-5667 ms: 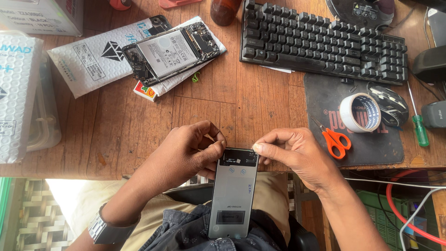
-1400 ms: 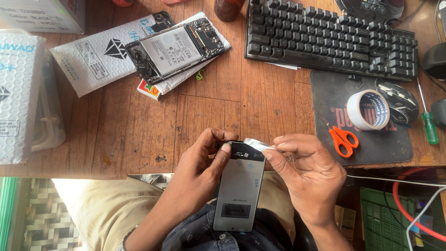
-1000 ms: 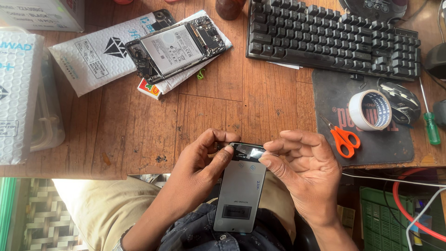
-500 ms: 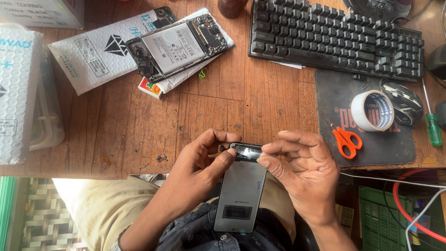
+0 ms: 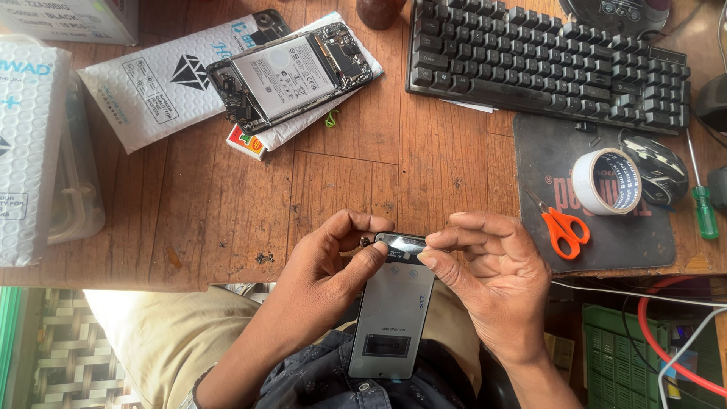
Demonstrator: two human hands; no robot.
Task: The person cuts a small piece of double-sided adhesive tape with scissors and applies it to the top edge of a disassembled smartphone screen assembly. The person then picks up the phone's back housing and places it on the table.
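Thin, light, glossy grey back panel point(image 5: 394, 303), likely brittle, pinched at top edge by left hand point(image 5: 326, 273) and right hand point(image 5: 492, 280); best gripped along edges.

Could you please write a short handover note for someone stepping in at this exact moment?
Left hand: grips the grey phone panel at its top left, thumb on its face.
Right hand: fingertips pinch the panel's dark top edge from the right.
The panel is held over the lap at the wooden desk edge, lengthwise toward the body.
The opened phone, its battery exposed, lies on a white padded envelope at the far left.
Scissors and tape roll sit on the mouse mat, untouched.
Panel and opened phone are not yet joined.
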